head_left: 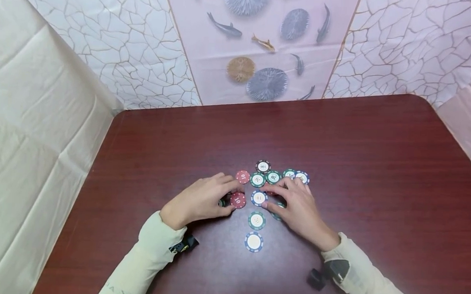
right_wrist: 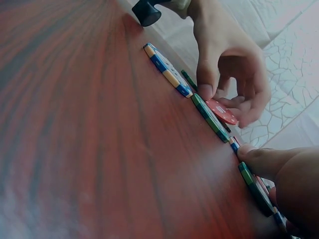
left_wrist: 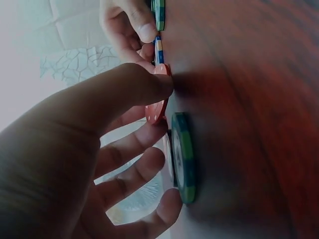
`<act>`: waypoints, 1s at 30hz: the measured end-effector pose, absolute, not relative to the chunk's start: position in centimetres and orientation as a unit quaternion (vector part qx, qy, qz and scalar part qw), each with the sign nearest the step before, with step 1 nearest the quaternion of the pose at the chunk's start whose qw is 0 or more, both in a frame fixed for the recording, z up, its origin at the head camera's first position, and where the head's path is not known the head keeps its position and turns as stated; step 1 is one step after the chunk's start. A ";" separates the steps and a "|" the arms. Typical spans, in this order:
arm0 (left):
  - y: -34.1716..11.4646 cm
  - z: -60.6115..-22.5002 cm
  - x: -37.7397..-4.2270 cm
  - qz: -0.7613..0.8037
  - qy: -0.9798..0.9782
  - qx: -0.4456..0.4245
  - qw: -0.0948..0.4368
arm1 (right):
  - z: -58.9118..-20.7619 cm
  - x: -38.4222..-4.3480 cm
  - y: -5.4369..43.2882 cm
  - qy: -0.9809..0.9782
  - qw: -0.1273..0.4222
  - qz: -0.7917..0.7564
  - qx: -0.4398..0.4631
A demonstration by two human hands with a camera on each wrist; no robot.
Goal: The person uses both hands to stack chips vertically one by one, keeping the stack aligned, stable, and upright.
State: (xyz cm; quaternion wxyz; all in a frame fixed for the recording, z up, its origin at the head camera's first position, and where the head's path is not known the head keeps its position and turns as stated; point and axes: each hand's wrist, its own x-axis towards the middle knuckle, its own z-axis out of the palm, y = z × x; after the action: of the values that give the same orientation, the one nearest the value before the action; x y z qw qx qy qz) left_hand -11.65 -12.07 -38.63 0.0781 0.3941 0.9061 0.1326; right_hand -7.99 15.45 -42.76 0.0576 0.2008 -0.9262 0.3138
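Observation:
My left hand (head_left: 206, 197) pinches a red poker chip (head_left: 238, 200) marked 10 between thumb and fingers. In the right wrist view this red chip (right_wrist: 222, 111) is tilted. A green chip (left_wrist: 183, 157) lies below the left fingers, partly hidden in the head view. My right hand (head_left: 298, 208) holds a blue chip (head_left: 259, 198) marked 10 between thumb and forefinger, low at the table. Beneath the right hand, another green chip (head_left: 278, 211) and a red chip (head_left: 271, 190) are partly covered.
Nearer me lie a green chip (head_left: 257, 220) and a blue-edged chip (head_left: 253, 242). Beyond the hands are a black chip (head_left: 263, 166), a red chip (head_left: 242, 177), green chips (head_left: 257, 180) and a blue chip (head_left: 302, 177). All rest on a dark red-brown table (head_left: 171, 143).

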 end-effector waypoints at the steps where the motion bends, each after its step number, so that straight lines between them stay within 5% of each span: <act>1: -12.1 -38.7 -11.6 0.119 0.907 0.399 0.068 | -42.8 -8.0 15.4 -0.926 0.057 0.314 0.202; 12: -11.7 -38.8 -11.4 0.050 0.899 0.434 -0.030 | -42.8 -8.2 15.3 -0.927 0.053 0.315 0.196; 30: -10.3 -39.0 -12.0 0.137 0.896 0.421 0.008 | -42.8 -8.1 15.5 -0.928 0.041 0.313 0.199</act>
State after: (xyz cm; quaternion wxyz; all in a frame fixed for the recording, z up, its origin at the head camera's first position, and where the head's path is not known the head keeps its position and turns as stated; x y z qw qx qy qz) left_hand -12.01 -10.29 -38.96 0.0077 0.4214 0.8965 0.1366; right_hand -8.15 15.45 -42.77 0.0414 0.1986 -0.9277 0.3133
